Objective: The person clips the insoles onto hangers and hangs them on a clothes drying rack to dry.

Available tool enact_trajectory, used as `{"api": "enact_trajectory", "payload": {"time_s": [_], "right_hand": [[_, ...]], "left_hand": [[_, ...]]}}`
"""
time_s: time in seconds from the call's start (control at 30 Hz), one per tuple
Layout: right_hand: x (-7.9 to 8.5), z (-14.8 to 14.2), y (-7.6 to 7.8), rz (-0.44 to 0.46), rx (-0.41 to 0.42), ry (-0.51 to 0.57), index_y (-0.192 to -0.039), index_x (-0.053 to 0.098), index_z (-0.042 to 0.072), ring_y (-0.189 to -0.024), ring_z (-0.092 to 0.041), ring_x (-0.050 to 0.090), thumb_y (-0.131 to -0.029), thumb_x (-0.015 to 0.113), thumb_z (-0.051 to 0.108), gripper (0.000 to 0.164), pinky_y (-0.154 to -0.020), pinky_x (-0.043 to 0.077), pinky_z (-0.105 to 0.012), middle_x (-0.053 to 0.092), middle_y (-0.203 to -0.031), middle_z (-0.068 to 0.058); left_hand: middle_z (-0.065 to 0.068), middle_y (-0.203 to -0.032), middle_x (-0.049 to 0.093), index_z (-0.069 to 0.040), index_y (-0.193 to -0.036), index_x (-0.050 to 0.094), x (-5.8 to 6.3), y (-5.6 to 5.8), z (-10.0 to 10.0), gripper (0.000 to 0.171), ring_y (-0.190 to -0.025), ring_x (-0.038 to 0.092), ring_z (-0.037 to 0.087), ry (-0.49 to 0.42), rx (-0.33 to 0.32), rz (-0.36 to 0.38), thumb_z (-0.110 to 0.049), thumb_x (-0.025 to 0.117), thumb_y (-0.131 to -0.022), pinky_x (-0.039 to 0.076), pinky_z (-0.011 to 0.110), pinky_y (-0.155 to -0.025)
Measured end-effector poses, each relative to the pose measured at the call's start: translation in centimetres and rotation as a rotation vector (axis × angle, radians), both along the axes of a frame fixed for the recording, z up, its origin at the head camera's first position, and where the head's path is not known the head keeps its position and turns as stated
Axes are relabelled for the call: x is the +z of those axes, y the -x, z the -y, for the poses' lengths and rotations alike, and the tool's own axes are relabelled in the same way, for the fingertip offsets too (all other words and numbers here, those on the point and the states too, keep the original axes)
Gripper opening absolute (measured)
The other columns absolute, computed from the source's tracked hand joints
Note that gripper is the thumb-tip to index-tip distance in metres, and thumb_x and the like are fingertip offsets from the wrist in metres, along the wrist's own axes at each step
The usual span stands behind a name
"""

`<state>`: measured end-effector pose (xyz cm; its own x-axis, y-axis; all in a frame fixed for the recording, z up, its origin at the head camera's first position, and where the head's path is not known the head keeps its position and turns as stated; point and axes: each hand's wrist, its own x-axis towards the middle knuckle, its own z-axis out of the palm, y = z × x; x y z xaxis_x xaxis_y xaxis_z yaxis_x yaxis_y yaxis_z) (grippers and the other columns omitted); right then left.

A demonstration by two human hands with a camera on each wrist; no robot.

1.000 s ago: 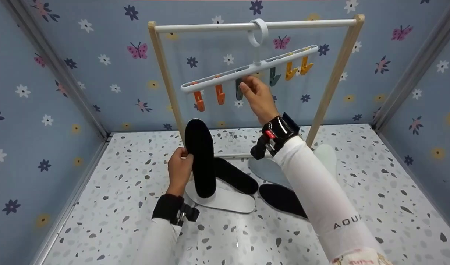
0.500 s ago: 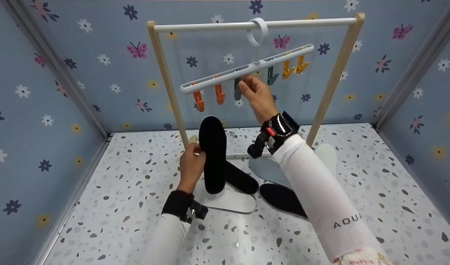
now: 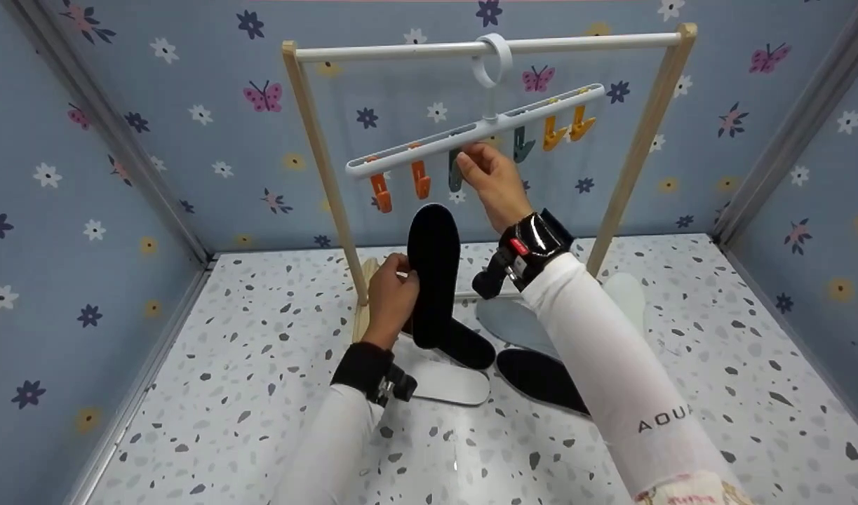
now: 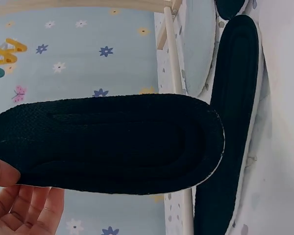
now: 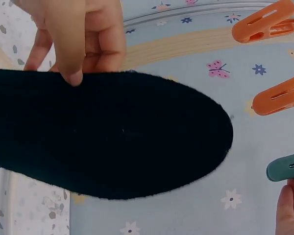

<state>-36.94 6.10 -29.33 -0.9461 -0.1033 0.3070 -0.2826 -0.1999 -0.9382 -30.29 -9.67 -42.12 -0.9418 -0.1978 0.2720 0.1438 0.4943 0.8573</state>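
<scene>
My left hand [image 3: 393, 294] pinches the edge of a black shoe insole [image 3: 434, 273], held upright in front of the rack. In the left wrist view the thumb lies on the face of the insole [image 4: 112, 144], with the fingers behind. Above and to the right, my right hand [image 3: 495, 179] pinches a dark green clip [image 3: 455, 172] under the white clip hanger [image 3: 414, 152]. The insole's rounded top is just below that clip. At the edge of the right wrist view, fingers [image 5: 285, 205] touch the green clip [image 5: 286, 166].
The hanger hangs tilted from the white bar [image 3: 386, 52] of a wooden-legged rack. Orange clips [image 3: 381, 194], another green clip [image 3: 522, 145] and yellow clips [image 3: 553, 135] hang along it. On the speckled surface lie a white insole [image 3: 450, 384], black insoles [image 3: 541, 379] and a grey insole [image 3: 516, 324].
My left hand has carried the black insole rightward and upward, closer to the green clip. The right hand stays at the clip; the hanger's right end has swung slightly.
</scene>
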Motion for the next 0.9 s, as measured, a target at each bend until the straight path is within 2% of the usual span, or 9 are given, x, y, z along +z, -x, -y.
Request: {"api": "enact_trajectory", "payload": {"time_s": [0.1, 0.27, 0.63, 0.9], "right_hand": [[0.0, 0.0, 0.0, 0.001, -0.012, 0.005, -0.112, 0.054, -0.011, -0.085, -0.011, 0.050, -0.094, 0.054, 0.003, 0.022, -0.081, 0.043, -0.022, 0.055, -0.091, -0.006], [0.0, 0.2, 0.1, 0.020, -0.004, 0.013, -0.109, 0.056, -0.006, -0.088, -0.011, 0.051, -0.094, 0.055, 0.005, 0.018, -0.085, 0.044, -0.023, 0.056, -0.090, -0.003], [0.2, 0.2, 0.1, 0.034, 0.002, 0.040, -0.103, 0.058, -0.003, -0.088, -0.012, 0.050, -0.094, 0.054, 0.004, 0.011, -0.088, 0.044, -0.025, 0.055, -0.090, -0.003], [0.3, 0.2, 0.0, 0.045, 0.013, 0.057, -0.098, 0.057, 0.000, -0.088, -0.012, 0.050, -0.095, 0.054, 0.005, 0.007, -0.090, 0.044, -0.027, 0.054, -0.089, -0.003]], "left_hand": [[0.008, -0.098, 0.064, -0.007, -0.099, 0.061, 0.4, 0.3, -0.7, 0.012, -0.079, 0.059, 0.022, 0.007, -0.020, -0.001, -0.012, 0.053, -0.091, 0.046, 0.036, -0.072], [0.008, -0.098, 0.064, -0.007, -0.101, 0.062, 0.7, 0.6, -1.4, 0.014, -0.080, 0.059, 0.022, 0.003, -0.031, -0.019, -0.011, 0.053, -0.092, 0.046, 0.036, -0.073], [0.008, -0.098, 0.063, -0.006, -0.102, 0.063, 0.7, 0.7, -1.6, 0.015, -0.076, 0.058, 0.021, -0.010, -0.039, -0.062, -0.009, 0.052, -0.092, 0.046, 0.035, -0.070], [0.007, -0.097, 0.062, -0.007, -0.104, 0.062, 0.8, 1.0, -1.8, 0.015, -0.077, 0.057, 0.020, -0.014, -0.052, -0.058, -0.008, 0.052, -0.093, 0.045, 0.035, -0.070]]}}
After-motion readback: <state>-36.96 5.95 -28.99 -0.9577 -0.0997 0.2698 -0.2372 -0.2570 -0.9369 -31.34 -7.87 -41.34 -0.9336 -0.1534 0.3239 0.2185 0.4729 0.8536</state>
